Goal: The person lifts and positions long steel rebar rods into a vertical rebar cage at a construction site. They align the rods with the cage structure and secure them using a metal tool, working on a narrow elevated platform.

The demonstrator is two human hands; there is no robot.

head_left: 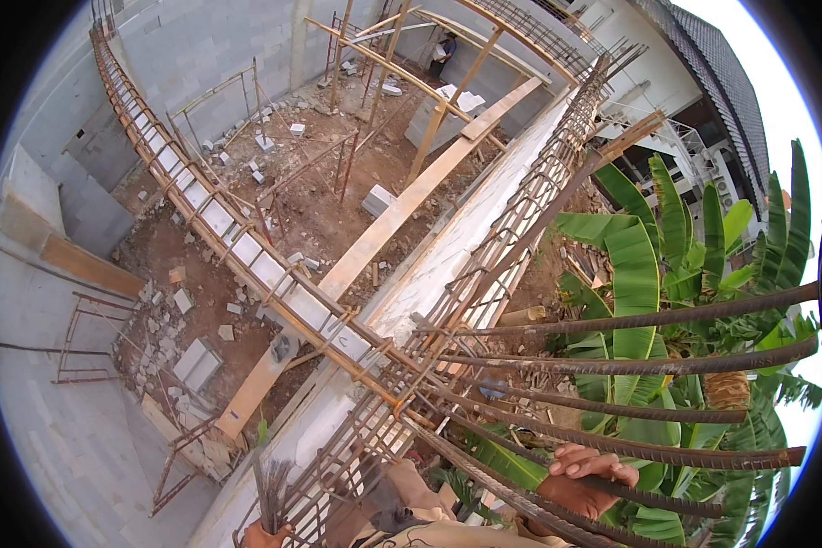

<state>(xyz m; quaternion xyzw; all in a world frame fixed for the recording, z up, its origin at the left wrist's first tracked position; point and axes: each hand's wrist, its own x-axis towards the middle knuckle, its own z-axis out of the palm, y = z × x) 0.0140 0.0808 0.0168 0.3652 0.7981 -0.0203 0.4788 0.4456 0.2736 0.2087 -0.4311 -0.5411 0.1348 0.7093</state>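
Observation:
At the lower edge, my left hand (265, 536) is closed round a bundle of thin grey tie wires (272, 489), their ends pointing up. My right hand (586, 482) grips a ribbed rebar (680, 503), fingers curled over it; it is one of several long bars fanning out to the right. These bars rise from a joint (411, 388) where rebar cages meet on top of the wall. Between my hands, parts of my clothing and legs show above the cage (338, 479). The lower part of my left hand is cut off by the picture's edge.
One rebar cage (215, 203) runs to the far left, another (543, 196) along the white wall top (470, 242). Wooden planks (420, 203) span the drop below. Rubble and blocks (196, 365) lie on the dirt. Banana leaves (630, 274) stand right. Another person (443, 53) is far off.

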